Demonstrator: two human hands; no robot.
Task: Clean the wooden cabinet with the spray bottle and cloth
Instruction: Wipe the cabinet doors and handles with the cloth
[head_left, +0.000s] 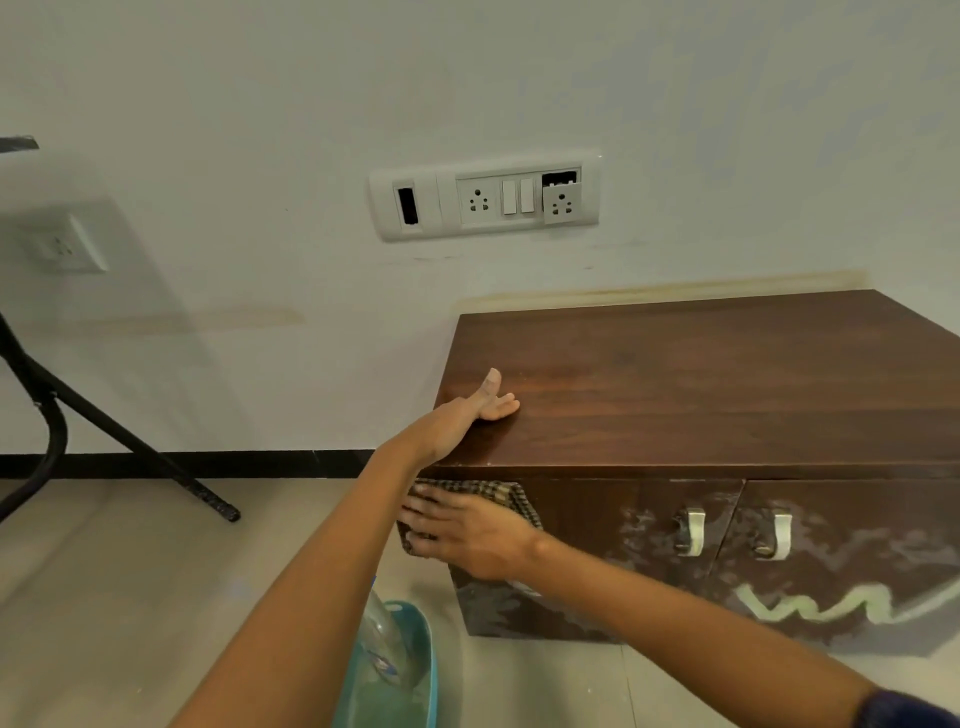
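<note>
A dark wooden cabinet (701, 384) stands against the white wall, its two front doors smeared with white and green marks. My left hand (467, 415) rests flat on the top's front left corner, fingers apart and empty. My right hand (462, 530) presses a brown checked cloth (498, 493) against the upper left of the cabinet front. A clear bottle (382, 639), probably the spray bottle, stands in a teal tub (421, 670) on the floor below my arms; its top is hidden by my left forearm.
Two metal handles (691, 530) (776, 535) stick out from the doors. A switch and socket panel (485, 200) is on the wall above. Black folding legs (130, 441) of a stand reach over the tiled floor at the left.
</note>
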